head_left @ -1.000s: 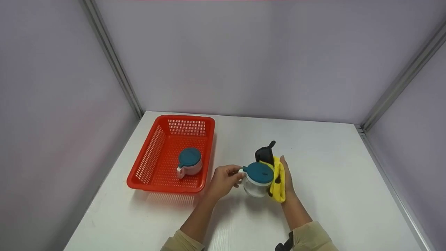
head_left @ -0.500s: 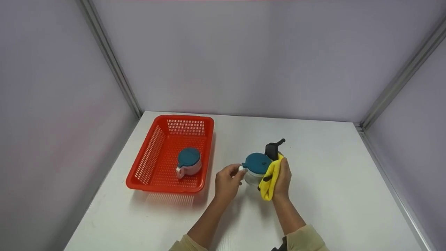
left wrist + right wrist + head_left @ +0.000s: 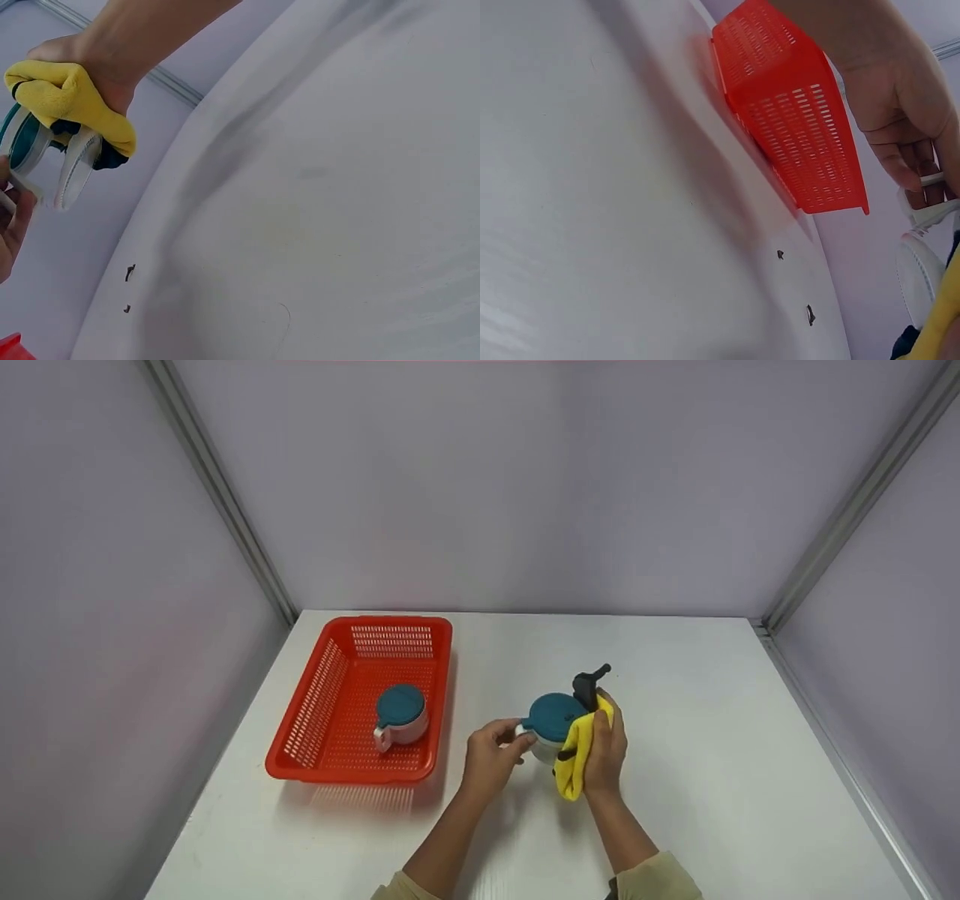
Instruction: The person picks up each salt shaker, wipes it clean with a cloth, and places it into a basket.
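In the head view, my left hand (image 3: 489, 759) pinches the white handle of a clear jar (image 3: 545, 751) with a teal lid (image 3: 553, 716). The jar is held up off the table, its shadow apart from it. My right hand (image 3: 606, 750) holds a folded yellow cloth (image 3: 574, 757) with dark patches against the jar's right side. A black piece (image 3: 584, 688) with a thin end sticks up behind the cloth. In the left wrist view, the cloth (image 3: 71, 101) wraps part of the jar, hiding that side. The right wrist view shows fingers hooked around the handle (image 3: 932, 179).
A red plastic basket (image 3: 444, 682) stands on the white table (image 3: 720, 750), left of my hands. Inside it sits a second jar (image 3: 401, 716) with a teal lid and pale handle. Panel walls (image 3: 480, 495) close off the back and sides.
My right hand has brought the cloth leftward round the near side of the jar, covering more of it. The black piece has shifted right. The head view has tilted slightly.
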A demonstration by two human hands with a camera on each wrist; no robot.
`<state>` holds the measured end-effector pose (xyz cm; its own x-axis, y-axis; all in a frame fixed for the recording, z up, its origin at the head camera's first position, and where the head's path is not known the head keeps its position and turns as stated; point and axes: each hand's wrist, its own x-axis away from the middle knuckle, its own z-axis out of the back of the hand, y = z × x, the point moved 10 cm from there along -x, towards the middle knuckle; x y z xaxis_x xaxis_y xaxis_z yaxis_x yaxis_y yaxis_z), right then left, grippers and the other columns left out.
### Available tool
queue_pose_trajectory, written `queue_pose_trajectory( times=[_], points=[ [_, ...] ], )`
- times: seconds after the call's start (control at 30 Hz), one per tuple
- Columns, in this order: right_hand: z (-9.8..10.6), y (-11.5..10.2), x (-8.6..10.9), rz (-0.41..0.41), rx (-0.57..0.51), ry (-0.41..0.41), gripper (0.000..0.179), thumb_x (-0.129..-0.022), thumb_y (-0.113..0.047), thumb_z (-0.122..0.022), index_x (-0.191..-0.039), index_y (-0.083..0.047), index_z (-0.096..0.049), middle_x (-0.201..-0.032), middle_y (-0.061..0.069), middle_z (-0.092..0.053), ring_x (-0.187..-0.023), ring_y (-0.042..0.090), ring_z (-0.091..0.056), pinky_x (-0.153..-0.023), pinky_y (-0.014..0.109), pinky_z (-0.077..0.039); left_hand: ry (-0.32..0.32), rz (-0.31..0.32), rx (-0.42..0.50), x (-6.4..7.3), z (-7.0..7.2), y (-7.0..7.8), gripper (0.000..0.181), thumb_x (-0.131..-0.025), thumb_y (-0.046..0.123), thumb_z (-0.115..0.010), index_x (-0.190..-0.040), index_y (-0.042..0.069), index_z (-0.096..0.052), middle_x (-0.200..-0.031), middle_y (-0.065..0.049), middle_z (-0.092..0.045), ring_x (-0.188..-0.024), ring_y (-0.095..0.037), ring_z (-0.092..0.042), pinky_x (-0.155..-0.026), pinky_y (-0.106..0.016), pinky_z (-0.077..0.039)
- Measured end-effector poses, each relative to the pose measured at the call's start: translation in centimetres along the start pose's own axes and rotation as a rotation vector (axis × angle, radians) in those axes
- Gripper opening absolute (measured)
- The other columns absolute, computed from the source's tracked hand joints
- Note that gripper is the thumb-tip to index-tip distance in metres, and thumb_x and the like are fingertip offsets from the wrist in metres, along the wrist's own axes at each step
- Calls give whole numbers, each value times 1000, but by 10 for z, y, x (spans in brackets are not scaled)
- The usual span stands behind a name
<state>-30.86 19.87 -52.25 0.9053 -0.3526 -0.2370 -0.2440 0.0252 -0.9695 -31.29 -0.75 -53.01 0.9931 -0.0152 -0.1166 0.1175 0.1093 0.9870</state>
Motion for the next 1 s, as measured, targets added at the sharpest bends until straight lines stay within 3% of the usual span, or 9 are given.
queue_pose_trajectory(
  times=[0.17,0.37,0.57,0.7,0.8,1.0],
  points=[
    [-1,-3,4,47,8,-7,43,-104,-20,-39,-147,-11,-41,-121,9,-56,-86,10,-52,-78,12,-49,8,35,8,1,-1,-3,21,-85,21,-78,-105,17,-75,-94,2,-72,-83,-16,-69,-66,-27,-60],
    [-12,-8,12,150,72,-19,58,-98,-13,-53,-152,-12,-31,-139,11,-46,-103,12,-53,-93,10,-47,136,-21,-7,8,1,2,19,-85,20,-78,-102,13,-74,-89,2,-71,-79,-13,-70,-62,-25,-59],
    [-17,-23,19,327,233,10,73,-84,-12,-73,-148,-12,-38,-143,10,-44,-117,18,-50,-103,11,-39,229,-71,-59,14,3,6,16,-85,20,-78,-99,13,-74,-87,4,-71,-76,-6,-68,-60,-22,-58],
    [-21,-33,21,411,370,7,73,-80,-19,-79,-144,-12,-45,-142,11,-46,-118,20,-51,-104,13,-39,251,-78,-104,17,5,6,16,-86,21,-77,-99,13,-74,-85,3,-70,-72,-6,-66,-60,-20,-57],
    [-26,-39,21,445,494,-21,72,-80,-28,-81,-142,-12,-48,-141,11,-47,-119,20,-51,-103,23,-45,268,-96,-141,19,8,7,15,-86,20,-77,-99,14,-74,-84,4,-69,-68,-5,-64,-59,-19,-57],
    [-37,-50,17,413,692,-116,70,-83,-50,-74,-140,-16,-52,-139,9,-51,-112,21,-53,-92,43,-55,283,-188,-217,21,13,15,14,-86,17,-76,-99,9,-75,-83,2,-70,-69,-5,-63,-58,-18,-56]
  ],
)
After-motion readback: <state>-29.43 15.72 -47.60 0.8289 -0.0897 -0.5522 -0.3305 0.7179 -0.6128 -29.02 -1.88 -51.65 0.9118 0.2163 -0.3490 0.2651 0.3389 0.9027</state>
